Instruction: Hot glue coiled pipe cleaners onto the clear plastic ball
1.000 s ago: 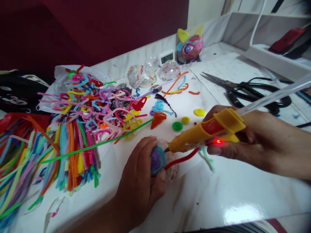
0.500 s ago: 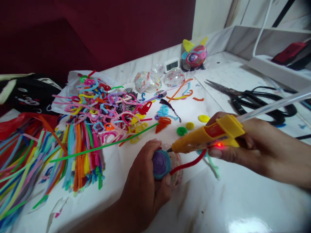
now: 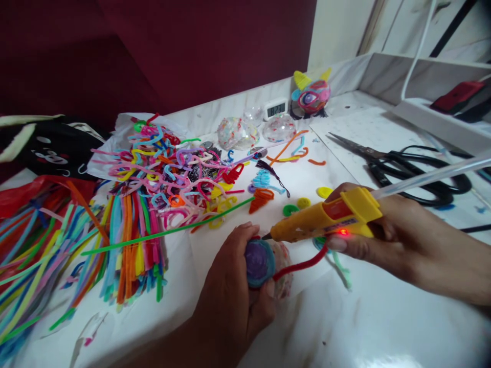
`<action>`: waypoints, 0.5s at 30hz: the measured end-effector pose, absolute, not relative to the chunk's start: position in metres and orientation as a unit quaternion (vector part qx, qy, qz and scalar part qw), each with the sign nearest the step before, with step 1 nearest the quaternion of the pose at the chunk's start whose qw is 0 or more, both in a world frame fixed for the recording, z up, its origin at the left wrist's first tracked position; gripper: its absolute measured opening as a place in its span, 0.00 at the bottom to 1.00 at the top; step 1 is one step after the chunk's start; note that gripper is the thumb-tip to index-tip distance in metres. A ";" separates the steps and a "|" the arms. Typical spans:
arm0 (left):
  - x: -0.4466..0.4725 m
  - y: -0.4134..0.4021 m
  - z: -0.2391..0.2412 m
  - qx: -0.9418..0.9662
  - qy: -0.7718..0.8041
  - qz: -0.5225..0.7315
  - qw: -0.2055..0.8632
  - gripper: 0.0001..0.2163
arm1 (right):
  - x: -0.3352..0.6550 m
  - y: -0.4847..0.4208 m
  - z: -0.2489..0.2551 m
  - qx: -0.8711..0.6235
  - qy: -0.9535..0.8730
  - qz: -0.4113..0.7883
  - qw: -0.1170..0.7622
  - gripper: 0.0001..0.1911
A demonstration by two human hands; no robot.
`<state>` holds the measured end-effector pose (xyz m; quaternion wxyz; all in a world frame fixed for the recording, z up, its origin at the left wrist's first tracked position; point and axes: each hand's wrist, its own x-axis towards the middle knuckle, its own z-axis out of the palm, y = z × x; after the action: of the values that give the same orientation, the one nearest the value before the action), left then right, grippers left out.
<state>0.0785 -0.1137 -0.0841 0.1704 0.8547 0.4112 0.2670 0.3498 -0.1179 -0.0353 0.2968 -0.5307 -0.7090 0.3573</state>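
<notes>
My left hand (image 3: 233, 286) is closed round a clear ball with coloured specks (image 3: 284, 255). On the ball's near side sits a coiled disc (image 3: 259, 260), purple in the middle with a blue rim. A red pipe cleaner (image 3: 307, 263) runs along the disc's edge, its loose end curving right. In my right hand (image 3: 376, 240) is a yellow hot glue gun (image 3: 318, 220) with a lit red light and a clear glue stick in its back. The gun's dark nozzle is at the upper edge of the disc; whether it touches is hard to tell.
Pipe cleaners (image 3: 126, 245) in many colours lie at left, beside a heap of bent pieces (image 3: 176, 168). Large black scissors (image 3: 406, 163) rest at right. Behind stand clear speckled domes (image 3: 238, 134), a small digital clock (image 3: 276, 109) and a horned, one-eyed ball figure (image 3: 312, 96).
The view has shifted slightly. The glue gun's nozzle stays by the disc's upper edge, and both hands keep their holds with little movement.
</notes>
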 end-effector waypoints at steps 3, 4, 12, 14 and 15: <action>0.078 -0.114 -0.084 0.857 0.408 0.267 0.166 0.29 | 0.347 -0.118 -0.035 -0.527 -0.705 0.378 0.289 0.08; 0.078 -0.114 -0.084 0.858 0.407 0.267 0.164 0.29 | 0.347 -0.118 -0.035 -0.525 -0.705 0.375 0.292 0.08; 0.079 -0.113 -0.084 0.854 0.413 0.271 0.166 0.29 | 0.346 -0.117 -0.039 -0.530 -0.715 0.341 0.302 0.08; 0.079 -0.113 -0.084 0.855 0.412 0.267 0.168 0.29 | 0.347 -0.117 -0.040 -0.532 -0.714 0.343 0.299 0.09; 0.079 -0.113 -0.084 0.855 0.413 0.266 0.169 0.28 | 0.347 -0.117 -0.040 -0.534 -0.712 0.346 0.297 0.09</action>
<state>0.0788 -0.1129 -0.0840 0.1685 0.8545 0.4132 0.2659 0.3469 -0.1172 -0.0396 0.2972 -0.5335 -0.7123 0.3458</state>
